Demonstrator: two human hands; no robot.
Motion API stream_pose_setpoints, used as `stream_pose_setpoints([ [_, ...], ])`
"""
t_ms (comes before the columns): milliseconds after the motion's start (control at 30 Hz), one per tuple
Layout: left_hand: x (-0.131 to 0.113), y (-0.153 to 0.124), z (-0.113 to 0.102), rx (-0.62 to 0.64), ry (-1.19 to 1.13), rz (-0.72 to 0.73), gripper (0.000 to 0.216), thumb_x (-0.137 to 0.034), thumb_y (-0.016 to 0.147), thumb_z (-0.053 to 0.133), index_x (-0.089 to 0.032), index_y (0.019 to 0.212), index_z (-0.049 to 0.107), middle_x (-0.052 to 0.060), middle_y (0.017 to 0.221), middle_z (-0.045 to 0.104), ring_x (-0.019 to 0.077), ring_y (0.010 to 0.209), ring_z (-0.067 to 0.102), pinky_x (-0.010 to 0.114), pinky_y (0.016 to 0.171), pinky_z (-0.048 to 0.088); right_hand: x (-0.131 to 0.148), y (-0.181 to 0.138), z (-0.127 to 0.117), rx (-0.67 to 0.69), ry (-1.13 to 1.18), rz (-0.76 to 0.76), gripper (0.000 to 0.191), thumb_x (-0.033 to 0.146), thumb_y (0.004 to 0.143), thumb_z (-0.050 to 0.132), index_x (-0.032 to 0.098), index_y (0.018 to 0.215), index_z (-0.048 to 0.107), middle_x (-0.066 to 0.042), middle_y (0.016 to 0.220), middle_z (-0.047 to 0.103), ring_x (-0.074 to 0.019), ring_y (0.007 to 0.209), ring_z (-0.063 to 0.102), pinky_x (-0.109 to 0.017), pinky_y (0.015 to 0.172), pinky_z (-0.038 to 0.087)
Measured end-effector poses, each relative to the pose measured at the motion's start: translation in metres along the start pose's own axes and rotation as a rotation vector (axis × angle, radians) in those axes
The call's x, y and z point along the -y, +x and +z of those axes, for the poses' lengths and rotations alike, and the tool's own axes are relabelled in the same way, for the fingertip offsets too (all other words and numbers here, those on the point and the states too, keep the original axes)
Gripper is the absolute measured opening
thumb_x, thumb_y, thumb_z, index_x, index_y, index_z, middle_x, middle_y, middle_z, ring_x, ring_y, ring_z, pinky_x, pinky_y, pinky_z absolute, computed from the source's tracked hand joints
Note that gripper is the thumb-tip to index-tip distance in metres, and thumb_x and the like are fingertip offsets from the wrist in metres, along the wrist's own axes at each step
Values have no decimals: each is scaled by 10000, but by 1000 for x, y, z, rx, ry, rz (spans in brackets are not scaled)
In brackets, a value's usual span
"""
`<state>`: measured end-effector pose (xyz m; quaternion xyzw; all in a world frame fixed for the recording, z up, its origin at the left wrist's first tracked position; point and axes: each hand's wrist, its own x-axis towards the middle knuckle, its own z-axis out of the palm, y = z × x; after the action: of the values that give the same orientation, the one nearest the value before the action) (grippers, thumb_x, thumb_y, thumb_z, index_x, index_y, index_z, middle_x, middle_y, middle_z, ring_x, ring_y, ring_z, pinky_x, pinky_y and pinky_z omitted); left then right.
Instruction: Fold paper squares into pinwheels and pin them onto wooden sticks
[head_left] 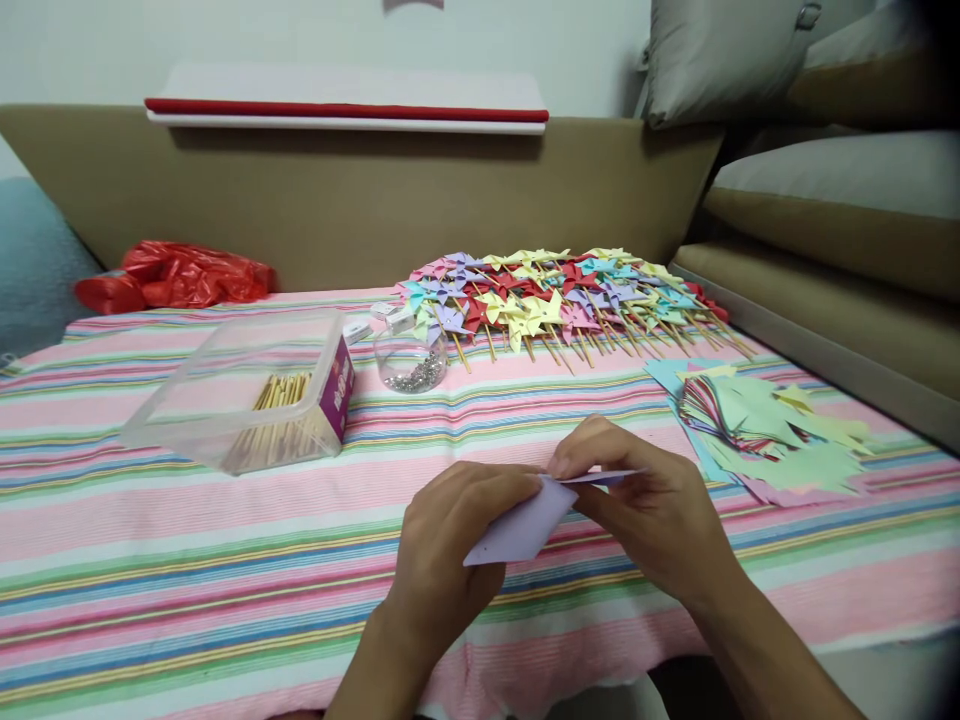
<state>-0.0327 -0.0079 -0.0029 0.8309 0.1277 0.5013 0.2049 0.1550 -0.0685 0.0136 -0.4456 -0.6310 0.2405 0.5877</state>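
L hand (450,530) and R hand (660,505) pinch the purple paper (517,528) btwn them, prob. mid-fold (partly hidden), w/ many done pinwheels (529,318) beyond the grip, unused paper stack (761,412) right of it, spare sticks (279,400) left.

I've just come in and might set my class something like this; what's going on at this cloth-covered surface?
A person holds a piece of lavender paper with the left hand and right hand, not on a stick. Beyond, many paper pinwheels on sticks lie in overlapping rows. Loose cut paper is piled at the right; wooden sticks lie in a clear plastic tub at the left, near a round container of small metallic pieces.
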Motion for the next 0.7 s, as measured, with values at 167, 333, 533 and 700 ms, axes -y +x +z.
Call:
stream_pose_setpoints([
  [167,0,0,1,-28,18,11,380,-43,885,570,-245,1206,575,59,1055,765,198,959,736,296,792,591,2,0,4,-35,-2,-2,150,166,872,733,300,938,728,-6,867,704,-180,838,644,-321,720,528],
  [333,-1,-1,3,-58,10,-1,401,1,871,537,-248,1182,589,40,1038,765,182,954,733,284,803,589,4,0,6,-51,-30,-28,153,145,868,728,292,911,717,6,850,699,-172,815,644,-318,723,514],
  [533,-1,1,0,-53,8,25,379,-26,872,583,-233,1190,593,61,1068,762,191,983,726,295,833,584,2,-1,8,-34,-20,-42,225,121,904,680,321,1006,692,16,909,677,-161,877,625,-307,744,500],
  [700,3,6,-4,-31,44,10,320,-56,897,557,-246,1145,625,44,1045,775,180,959,735,286,828,579,0,0,11,20,-90,-90,197,138,948,615,310,1029,667,-6,928,645,-179,918,604,-333,772,490],
])
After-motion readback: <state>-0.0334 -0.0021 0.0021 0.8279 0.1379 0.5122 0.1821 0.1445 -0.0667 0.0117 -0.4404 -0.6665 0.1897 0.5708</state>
